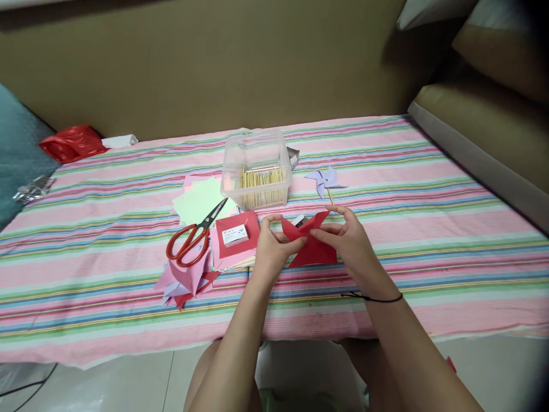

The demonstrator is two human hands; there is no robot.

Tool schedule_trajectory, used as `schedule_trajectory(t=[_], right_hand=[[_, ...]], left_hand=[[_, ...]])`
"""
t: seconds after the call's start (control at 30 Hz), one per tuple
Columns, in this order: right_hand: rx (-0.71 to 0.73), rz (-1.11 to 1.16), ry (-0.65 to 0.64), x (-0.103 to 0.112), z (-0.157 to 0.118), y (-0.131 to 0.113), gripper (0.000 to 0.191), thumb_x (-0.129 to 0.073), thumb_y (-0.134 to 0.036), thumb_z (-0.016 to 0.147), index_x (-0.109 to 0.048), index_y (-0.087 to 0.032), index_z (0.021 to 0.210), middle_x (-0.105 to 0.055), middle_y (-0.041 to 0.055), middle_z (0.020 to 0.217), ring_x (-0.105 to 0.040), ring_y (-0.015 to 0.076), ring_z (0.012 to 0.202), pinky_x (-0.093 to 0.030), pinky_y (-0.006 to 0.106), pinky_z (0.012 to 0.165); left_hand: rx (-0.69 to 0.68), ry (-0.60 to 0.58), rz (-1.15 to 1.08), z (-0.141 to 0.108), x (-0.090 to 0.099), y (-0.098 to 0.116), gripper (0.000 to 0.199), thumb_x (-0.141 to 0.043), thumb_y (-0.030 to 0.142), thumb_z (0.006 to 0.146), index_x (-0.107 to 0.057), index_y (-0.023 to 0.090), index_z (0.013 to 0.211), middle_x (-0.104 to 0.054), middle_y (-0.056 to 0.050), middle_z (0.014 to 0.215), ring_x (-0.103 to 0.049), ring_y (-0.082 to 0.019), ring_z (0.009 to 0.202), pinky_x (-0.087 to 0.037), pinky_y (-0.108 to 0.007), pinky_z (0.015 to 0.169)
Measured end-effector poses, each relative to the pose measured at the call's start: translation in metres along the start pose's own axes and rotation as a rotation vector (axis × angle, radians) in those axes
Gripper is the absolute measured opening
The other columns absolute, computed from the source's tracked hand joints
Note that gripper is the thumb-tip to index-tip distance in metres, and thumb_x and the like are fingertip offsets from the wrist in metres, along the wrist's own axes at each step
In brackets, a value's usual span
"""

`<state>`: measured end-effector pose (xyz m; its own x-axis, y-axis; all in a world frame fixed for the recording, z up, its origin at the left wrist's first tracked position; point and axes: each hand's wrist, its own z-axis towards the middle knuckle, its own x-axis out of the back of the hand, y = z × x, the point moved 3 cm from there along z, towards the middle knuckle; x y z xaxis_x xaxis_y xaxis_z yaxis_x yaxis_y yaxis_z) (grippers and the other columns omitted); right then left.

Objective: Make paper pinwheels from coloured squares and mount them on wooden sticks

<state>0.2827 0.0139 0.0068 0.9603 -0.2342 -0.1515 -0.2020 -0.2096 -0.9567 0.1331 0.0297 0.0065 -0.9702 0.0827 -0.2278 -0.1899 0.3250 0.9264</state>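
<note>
Near the front edge of the striped cloth (107,252), the left hand (272,247) and right hand (349,234) pinched red paper (316,254) between partly hidden fingers, apparently curling corners inward, which next called for steadiness.

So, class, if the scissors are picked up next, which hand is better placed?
Probably the left hand: the scissors lie on its side, while the right hand is farther away. Both hold bent red paper.

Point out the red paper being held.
The bent sheet between the left hand and right hand; the flat red square and red scraps lie unheld.
</note>
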Motion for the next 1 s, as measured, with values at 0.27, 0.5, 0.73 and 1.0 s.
schedule_trajectory(t=[0.27, 0.5, 0.73, 1.0], right_hand=[[-0.016, 0.013, 0.021, -0.002, 0.0, -0.001, 0.07, -0.085, -0.034, 0.054, -0.046, -0.025, 0.112, -0.071, -0.0009, 0.071, -0.067, 0.0203, 0.064, -0.052, 0.03, 0.057], [0.04, 0.105, 0.005, -0.001, 0.001, -0.006, 0.042, -0.072, -0.041, 0.074, -0.052, -0.026, 0.107, -0.074, 0.0011, 0.092, -0.068, 0.0181, 0.086, -0.052, 0.029, 0.072], [0.017, 0.178, -0.15, -0.009, 0.0, 0.001, 0.018, -0.065, -0.032, 0.08, -0.067, -0.02, 0.093, -0.073, 0.0036, 0.092, -0.069, 0.0184, 0.083, -0.053, 0.034, 0.081], [-0.103, 0.437, -0.18, -0.03, -0.007, 0.009, 0.013, -0.076, -0.03, 0.07, -0.072, -0.021, 0.078, -0.072, 0.0, 0.083, -0.067, 0.0143, 0.077, -0.055, 0.028, 0.074]], left_hand=[[-0.012, 0.012, 0.0, -0.001, 0.0, 0.001, 0.067, -0.083, 0.025, 0.054, -0.039, 0.022, 0.104, -0.067, 0.003, 0.059, -0.062, -0.016, 0.052, -0.048, -0.027, 0.056], [-0.081, 0.212, -0.236, 0.002, 0.007, 0.006, 0.057, -0.083, 0.017, 0.049, -0.041, 0.021, 0.088, -0.054, 0.012, 0.046, -0.05, -0.007, 0.039, -0.04, -0.018, 0.047], [-0.165, 0.36, -0.437, 0.011, 0.02, 0.008, 0.05, -0.083, 0.02, 0.048, -0.041, 0.02, 0.077, -0.054, 0.011, 0.053, -0.053, -0.006, 0.044, -0.04, -0.017, 0.049], [-0.202, 0.425, -0.481, 0.008, 0.018, 0.008, 0.053, -0.082, 0.018, 0.049, -0.041, 0.021, 0.081, -0.053, 0.012, 0.051, -0.055, -0.006, 0.045, -0.044, -0.018, 0.054]])
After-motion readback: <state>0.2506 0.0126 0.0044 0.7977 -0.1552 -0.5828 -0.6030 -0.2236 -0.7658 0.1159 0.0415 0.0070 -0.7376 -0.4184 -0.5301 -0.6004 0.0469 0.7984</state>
